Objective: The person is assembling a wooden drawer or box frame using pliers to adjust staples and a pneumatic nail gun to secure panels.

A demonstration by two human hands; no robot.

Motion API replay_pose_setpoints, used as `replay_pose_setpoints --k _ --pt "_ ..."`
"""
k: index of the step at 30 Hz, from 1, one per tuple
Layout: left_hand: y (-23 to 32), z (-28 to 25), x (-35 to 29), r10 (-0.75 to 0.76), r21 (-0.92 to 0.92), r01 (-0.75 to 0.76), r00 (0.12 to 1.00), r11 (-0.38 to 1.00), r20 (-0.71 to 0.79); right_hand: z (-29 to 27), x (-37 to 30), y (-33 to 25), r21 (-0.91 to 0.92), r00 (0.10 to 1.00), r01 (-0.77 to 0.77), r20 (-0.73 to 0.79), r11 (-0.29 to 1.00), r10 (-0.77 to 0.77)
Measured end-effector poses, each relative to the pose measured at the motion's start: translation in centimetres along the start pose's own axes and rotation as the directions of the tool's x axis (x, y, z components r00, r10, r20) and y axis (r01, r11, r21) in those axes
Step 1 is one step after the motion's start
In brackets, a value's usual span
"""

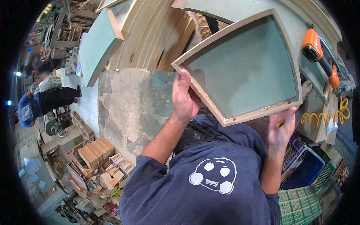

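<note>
Shallow wooden tray held up before chest, open side showing, green base visible. Left hand fingers grip left edge; right hand fingers grip near edge by right corner. Lower right: blue crate, green crate, contents unclear.

Before us is the framed panel, with stacked boards to its left, a power tool to its right, crates at our right side.

I've got a flat pale-green worktop carrying an orange-and-black handheld tool, plus patchy grey concrete floor under stacked curved pale-wood pieces.
</note>
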State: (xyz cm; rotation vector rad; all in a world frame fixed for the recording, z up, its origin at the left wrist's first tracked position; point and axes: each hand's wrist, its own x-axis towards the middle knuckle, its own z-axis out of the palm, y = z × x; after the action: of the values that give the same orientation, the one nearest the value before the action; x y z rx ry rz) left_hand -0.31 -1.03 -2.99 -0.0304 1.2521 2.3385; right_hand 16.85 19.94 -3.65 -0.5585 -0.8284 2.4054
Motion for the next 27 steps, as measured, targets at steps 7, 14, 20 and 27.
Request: replay_pose_setpoints --k 7,14,20,27 --pt "5.4 0.9 -1.3 0.246 0.445 -0.338 0.936 0.830 0.252 -0.5 -2.8 -3.6 -0.909 0.918 0.263 0.132 0.323 -0.375" --pt "4.6 2.0 -1.5 0.098 0.500 -0.280 0.928 0.820 0.359 8.1 -3.4 0.6 -0.761 0.780 0.620 0.573 -0.190 0.250" --pt "5.0 1.1 -1.8 0.112 0.486 -0.392 0.854 0.781 0.508 8.1 -3.5 1.1 -0.897 0.790 0.437 0.416 0.062 0.451" --pt "3.8 0.2 -2.5 0.211 0.369 -0.474 0.797 0.799 0.567 7.3 -4.6 1.6 -0.928 0.743 0.240 0.365 0.286 0.561"
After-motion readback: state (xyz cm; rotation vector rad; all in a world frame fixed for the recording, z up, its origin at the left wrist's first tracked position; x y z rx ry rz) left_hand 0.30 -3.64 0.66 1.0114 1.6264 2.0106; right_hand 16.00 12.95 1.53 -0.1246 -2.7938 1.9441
